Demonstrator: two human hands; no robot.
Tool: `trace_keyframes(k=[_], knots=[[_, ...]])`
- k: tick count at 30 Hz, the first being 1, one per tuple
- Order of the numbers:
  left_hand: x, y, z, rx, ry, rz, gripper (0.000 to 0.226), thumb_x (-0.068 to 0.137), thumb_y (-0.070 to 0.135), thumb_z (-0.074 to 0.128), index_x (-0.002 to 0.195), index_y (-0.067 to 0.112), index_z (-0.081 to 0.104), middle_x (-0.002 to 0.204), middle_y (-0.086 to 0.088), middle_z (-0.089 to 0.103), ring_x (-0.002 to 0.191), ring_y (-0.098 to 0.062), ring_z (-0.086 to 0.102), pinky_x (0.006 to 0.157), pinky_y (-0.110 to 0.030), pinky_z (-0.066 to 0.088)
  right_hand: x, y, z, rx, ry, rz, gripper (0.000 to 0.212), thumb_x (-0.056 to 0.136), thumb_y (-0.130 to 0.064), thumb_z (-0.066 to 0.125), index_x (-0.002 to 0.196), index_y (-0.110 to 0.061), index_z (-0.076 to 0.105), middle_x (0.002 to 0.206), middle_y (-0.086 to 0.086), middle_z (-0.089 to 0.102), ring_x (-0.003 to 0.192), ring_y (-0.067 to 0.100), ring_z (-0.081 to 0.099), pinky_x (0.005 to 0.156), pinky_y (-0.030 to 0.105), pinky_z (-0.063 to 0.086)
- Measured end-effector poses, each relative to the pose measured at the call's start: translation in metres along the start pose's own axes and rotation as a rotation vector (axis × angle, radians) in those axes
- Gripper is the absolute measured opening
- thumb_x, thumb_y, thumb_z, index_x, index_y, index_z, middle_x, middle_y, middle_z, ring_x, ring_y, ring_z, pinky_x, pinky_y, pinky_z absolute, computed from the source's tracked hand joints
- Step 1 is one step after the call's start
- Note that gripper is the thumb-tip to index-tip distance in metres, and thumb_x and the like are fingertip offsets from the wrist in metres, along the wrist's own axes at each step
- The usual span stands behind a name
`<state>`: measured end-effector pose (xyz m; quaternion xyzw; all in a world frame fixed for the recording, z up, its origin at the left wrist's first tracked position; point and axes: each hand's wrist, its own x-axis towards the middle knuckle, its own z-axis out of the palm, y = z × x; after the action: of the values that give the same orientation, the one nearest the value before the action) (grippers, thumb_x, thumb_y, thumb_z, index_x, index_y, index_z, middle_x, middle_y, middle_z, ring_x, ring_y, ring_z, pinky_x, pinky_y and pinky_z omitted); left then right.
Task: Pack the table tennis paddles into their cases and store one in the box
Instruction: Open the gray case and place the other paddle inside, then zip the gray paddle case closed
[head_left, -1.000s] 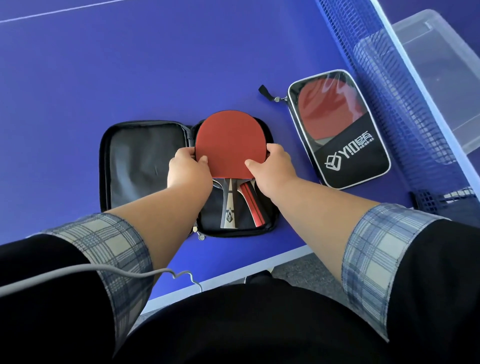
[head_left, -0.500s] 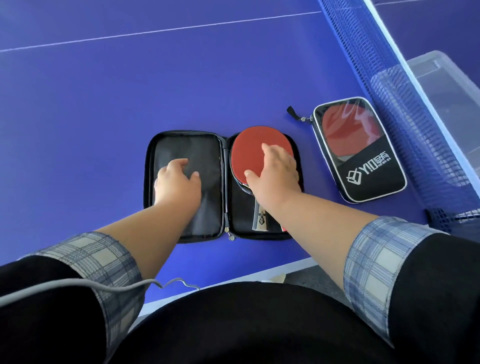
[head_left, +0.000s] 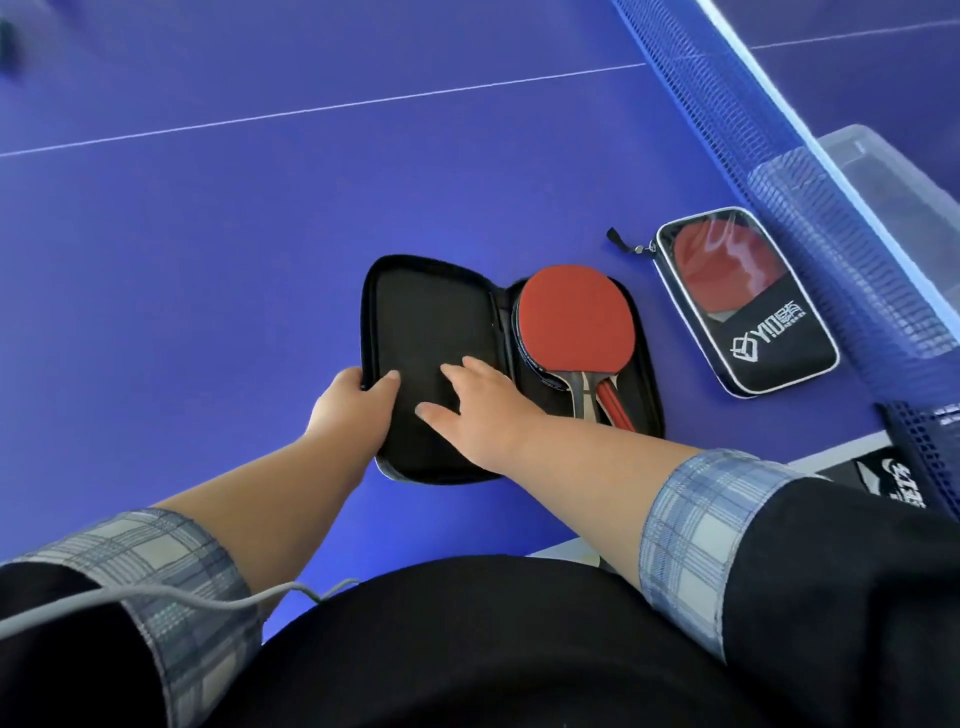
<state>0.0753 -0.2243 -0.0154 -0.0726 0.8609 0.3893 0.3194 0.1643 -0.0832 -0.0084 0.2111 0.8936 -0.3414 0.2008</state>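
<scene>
Both hands at open case (head_left: 431, 332) left edge.

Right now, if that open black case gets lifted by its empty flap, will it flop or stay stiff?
The open black case probably holds its shape: its flap lies flat with a raised rim. The paddle lies loose inside, so tilting might spill it. It likely hinges at the spine.

An open case (head_left: 511, 369) lies on the bench (head_left: 208, 260) near its front edge, with a paddle (head_left: 574, 327) in its right half. The left hand (head_left: 356, 402) is on the left half's outer edge, and the right hand (head_left: 480, 410) lies on that half's inside. To the right lies a shut case (head_left: 745, 301) beside the net (head_left: 810, 208), with a box (head_left: 883, 176) behind the net.
</scene>
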Motion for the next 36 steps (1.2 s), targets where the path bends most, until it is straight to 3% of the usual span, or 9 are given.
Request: trace_keyframes(k=[5,9,14,16,21,25,28,32,36], knots=[[-0.032,0.043,0.011,-0.381,-0.317,0.039,0.053,0.088,0.069,0.039,0.116,0.032,0.064,0.103,0.006,0.074,0.09,-0.018,0.072,0.069,-0.034,0.059,-0.017,-0.018,-0.021,0.444,0.153,0.005,0.075,0.096,-0.063,0.044,0.158,-0.025,0.028,0.159,-0.004,0.04,0.146,0.016,0.036,0.117,0.033,0.028],[-0.045,0.063,0.037,-0.365,-0.45,0.174,0.032,0.095,0.048,0.045,0.114,0.033,0.066,0.101,0.003,0.075,0.083,-0.016,0.074,0.063,-0.031,0.06,-0.039,-0.01,-0.047,0.734,0.284,0.044,0.06,0.09,-0.066,0.048,0.141,-0.036,0.05,0.127,-0.013,0.067,0.122,0.011,0.06,0.107,0.039,0.046],[-0.049,0.081,0.072,-0.138,-0.567,0.315,0.032,0.097,0.025,0.048,0.123,0.039,0.059,0.104,0.006,0.073,0.092,-0.008,0.07,0.083,-0.034,0.059,-0.06,0.029,-0.075,0.573,0.5,0.189,0.034,0.095,-0.028,0.057,0.128,-0.03,0.061,0.106,-0.014,0.07,0.091,0.008,0.064,0.072,0.022,0.048],[-0.048,0.088,0.085,-0.053,-0.602,0.37,0.035,0.099,0.022,0.047,0.13,0.038,0.054,0.105,0.015,0.073,0.095,0.0,0.067,0.086,-0.027,0.053,-0.067,0.054,-0.084,0.462,0.569,0.304,0.024,0.094,-0.026,0.056,0.116,-0.023,0.064,0.099,-0.008,0.067,0.086,0.016,0.062,0.065,0.028,0.044],[-0.042,0.099,0.112,0.227,-0.603,0.504,0.04,0.102,0.024,0.043,0.137,0.043,0.044,0.125,0.028,0.061,0.056,0.007,0.052,0.042,-0.01,0.038,-0.07,0.114,-0.095,0.474,0.596,0.464,0.017,0.093,-0.036,0.061,0.099,-0.02,0.063,0.088,-0.007,0.064,0.084,0.022,0.062,0.071,0.035,0.051],[-0.024,0.106,0.132,0.622,-0.471,0.632,0.049,0.103,0.03,0.041,0.149,0.041,0.03,0.149,0.008,0.043,0.106,-0.022,0.061,0.076,-0.029,0.052,-0.059,0.15,-0.087,0.463,0.541,0.545,0.028,0.094,-0.041,0.061,0.105,-0.014,0.062,0.086,-0.005,0.061,0.081,0.024,0.059,0.064,0.033,0.042],[-0.006,0.107,0.145,0.879,-0.393,0.756,0.05,0.102,0.029,0.042,0.15,0.04,0.03,0.16,0.003,0.028,0.144,-0.028,0.029,0.116,-0.049,0.027,-0.047,0.169,-0.081,0.491,0.446,0.612,0.044,0.096,-0.041,0.06,0.128,-0.012,0.058,0.11,0.002,0.063,0.095,0.029,0.059,0.072,0.03,0.041],[0.006,0.098,0.161,1.06,-0.338,0.779,0.052,0.101,0.04,0.041,0.149,0.049,0.023,0.165,0.005,0.004,0.151,-0.022,-0.005,0.119,-0.054,0.003,-0.036,0.184,-0.075,0.589,0.321,0.652,0.06,0.097,-0.041,0.06,0.147,-0.013,0.043,0.141,0.01,0.056,0.116,0.031,0.058,0.085,0.034,0.045],[0.003,0.081,0.171,1.029,-0.322,0.757,0.053,0.102,0.044,0.031,0.148,0.056,0.008,0.162,0.014,-0.013,0.148,-0.018,-0.019,0.116,-0.06,0.018,-0.027,0.201,-0.077,0.676,0.262,0.645,0.061,0.091,-0.044,0.067,0.143,-0.017,0.047,0.132,0.006,0.062,0.113,0.029,0.062,0.099,0.04,0.05]])
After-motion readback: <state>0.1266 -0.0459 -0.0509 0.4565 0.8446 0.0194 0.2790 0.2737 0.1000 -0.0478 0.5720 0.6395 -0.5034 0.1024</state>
